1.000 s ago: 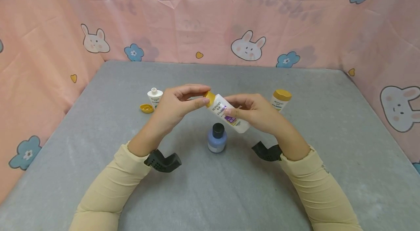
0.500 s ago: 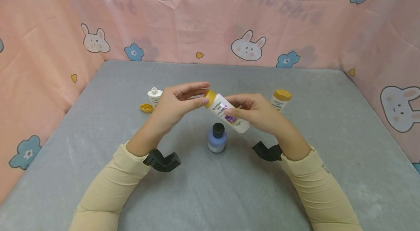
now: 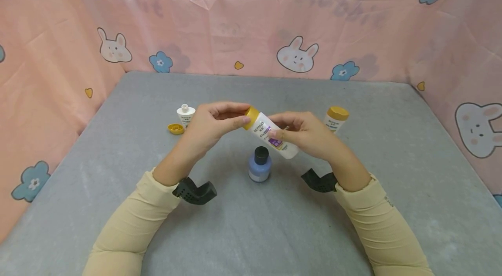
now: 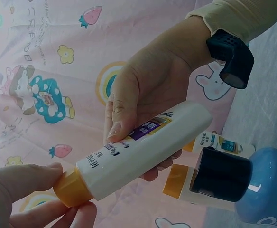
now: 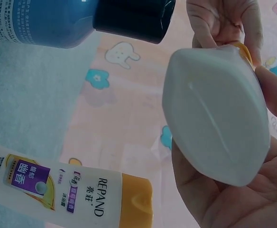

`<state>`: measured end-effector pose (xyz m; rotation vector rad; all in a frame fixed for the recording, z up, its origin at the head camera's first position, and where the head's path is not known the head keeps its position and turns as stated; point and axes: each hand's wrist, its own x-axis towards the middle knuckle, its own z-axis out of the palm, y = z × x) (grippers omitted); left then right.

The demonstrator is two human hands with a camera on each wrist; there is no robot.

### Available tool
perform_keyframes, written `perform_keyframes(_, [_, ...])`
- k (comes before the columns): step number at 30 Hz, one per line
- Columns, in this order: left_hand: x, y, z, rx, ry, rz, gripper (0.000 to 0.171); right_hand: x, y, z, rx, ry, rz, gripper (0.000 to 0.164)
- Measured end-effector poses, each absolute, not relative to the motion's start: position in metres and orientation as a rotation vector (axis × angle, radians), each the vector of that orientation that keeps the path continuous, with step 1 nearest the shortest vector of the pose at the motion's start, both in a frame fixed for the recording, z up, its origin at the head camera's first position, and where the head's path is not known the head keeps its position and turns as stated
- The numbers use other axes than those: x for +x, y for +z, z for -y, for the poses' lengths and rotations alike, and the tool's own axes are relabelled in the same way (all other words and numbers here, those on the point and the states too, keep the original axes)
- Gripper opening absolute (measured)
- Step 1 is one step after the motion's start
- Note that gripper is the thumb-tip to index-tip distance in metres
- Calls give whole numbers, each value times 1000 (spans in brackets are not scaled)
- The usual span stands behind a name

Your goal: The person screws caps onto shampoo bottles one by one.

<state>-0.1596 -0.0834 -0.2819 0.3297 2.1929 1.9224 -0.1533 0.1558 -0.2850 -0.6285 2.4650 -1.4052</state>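
My left hand (image 3: 211,123) pinches the yellow cap (image 3: 252,117) of a white toiletry bottle (image 3: 260,129) between thumb and fingers. My right hand (image 3: 303,132) grips the body of that bottle, thumb on its purple-labelled front. Held above the table, the bottle tilts with its cap up to the left. In the left wrist view, the cap (image 4: 73,188) sits against the bottle's shoulder. The right wrist view looks at the bottle's white base (image 5: 214,114). Just below and in front of it stands a blue bottle (image 3: 259,169) with a black cap.
At the back left a small white bottle (image 3: 185,112) stands uncapped, its yellow cap (image 3: 175,129) lying beside it. A yellow-capped white bottle (image 3: 335,119) stands behind my right hand, partly hidden. Two yellow-capped bottles show behind the black cap in the left wrist view. Pink cloth (image 3: 235,19) surrounds the grey table (image 3: 251,232).
Half a second ago the left fingers were raised a little off the top of the cap; now they are lowered onto it again. The bottle and the right hand have barely moved.
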Motion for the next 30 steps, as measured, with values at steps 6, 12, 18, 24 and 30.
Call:
perform_keyframes(6, [-160,-283,83,339,1917,-2199,31,-153,-285,-156,-613,-1387,-2471,32])
perform_keyframes(12, [-159,-283,84,366,1923,-2181,32,-153,-285,-156,-631,-1393,-2467,32])
perform_keyframes(18, [-158,-282,83,374,1914,-2189,33,-153,-285,-156,-643,-1398,-2463,31])
perform_keyframes(24, [-159,-284,83,392,1914,-2191,33,-153,-286,-156,-660,-1414,-2452,30])
perform_keyframes(30, [-159,-284,83,393,1910,-2188,33,-153,-286,-157,-662,-1420,-2447,30])
